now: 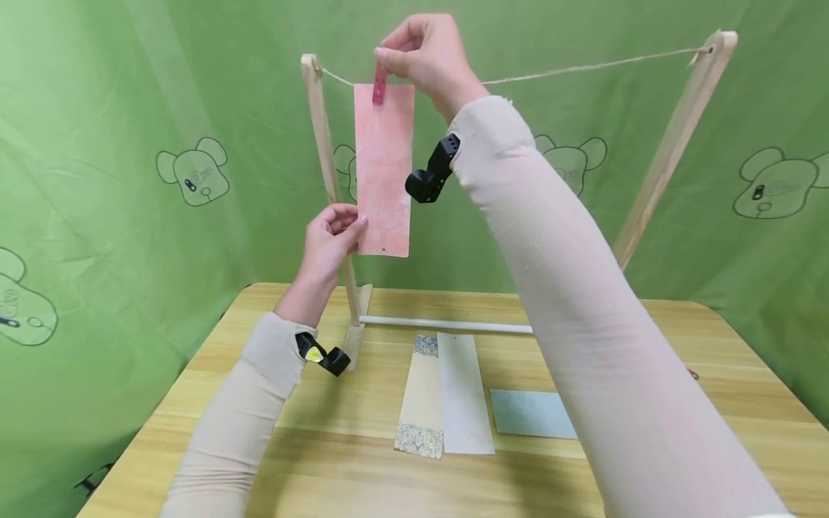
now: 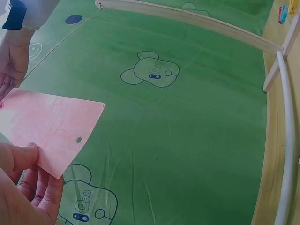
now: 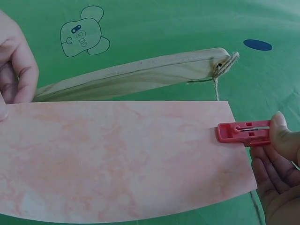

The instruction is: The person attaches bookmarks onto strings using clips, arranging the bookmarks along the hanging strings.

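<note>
A pink card (image 1: pixel 385 169) hangs upright at the string (image 1: pixel 583 67), near the left post. My right hand (image 1: pixel 427 57) pinches the handle end of a red clothespin (image 3: pixel 241 133), whose other end lies over the card's top edge. Lower down, the left hand (image 1: pixel 332 241) holds the card's left edge between thumb and fingers. In the left wrist view a small hole shows near the bottom end of the pink card (image 2: pixel 51 124). Part of the string is hidden behind the card.
Two wooden posts (image 1: pixel 676 144) carry the string, joined low down by a white rod (image 1: pixel 447 325). On the wooden table (image 1: pixel 350 460) lie a cream patterned card (image 1: pixel 422 396), a pale grey card (image 1: pixel 465 396) and a light blue card (image 1: pixel 531 414). Small coloured clips (image 2: pixel 283 14) show at the far right.
</note>
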Available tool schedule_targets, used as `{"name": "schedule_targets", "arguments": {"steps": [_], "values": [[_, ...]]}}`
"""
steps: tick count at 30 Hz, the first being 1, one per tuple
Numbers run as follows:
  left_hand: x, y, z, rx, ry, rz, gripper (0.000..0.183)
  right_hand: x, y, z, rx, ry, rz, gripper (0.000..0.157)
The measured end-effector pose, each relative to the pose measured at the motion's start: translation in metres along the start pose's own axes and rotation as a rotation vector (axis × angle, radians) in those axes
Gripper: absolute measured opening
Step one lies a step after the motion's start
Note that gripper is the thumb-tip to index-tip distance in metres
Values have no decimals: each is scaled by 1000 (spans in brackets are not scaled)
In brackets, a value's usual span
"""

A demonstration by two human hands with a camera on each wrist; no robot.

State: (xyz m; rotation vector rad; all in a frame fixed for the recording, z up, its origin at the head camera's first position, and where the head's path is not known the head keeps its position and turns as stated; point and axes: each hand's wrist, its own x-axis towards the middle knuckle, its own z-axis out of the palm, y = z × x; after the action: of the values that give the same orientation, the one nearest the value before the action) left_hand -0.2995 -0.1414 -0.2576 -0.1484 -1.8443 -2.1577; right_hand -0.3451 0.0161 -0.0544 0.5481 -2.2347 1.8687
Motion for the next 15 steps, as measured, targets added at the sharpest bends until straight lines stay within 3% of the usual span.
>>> {"name": "schedule_targets", "arguments": {"steps": [7,15], "values": [[1,-2,2,-9,4,-26,16,0,1,-1,-123,-36,37,22],[2,-4,1,8,15,-46,15,1,1,-4,-171,-72,70,32]]}}
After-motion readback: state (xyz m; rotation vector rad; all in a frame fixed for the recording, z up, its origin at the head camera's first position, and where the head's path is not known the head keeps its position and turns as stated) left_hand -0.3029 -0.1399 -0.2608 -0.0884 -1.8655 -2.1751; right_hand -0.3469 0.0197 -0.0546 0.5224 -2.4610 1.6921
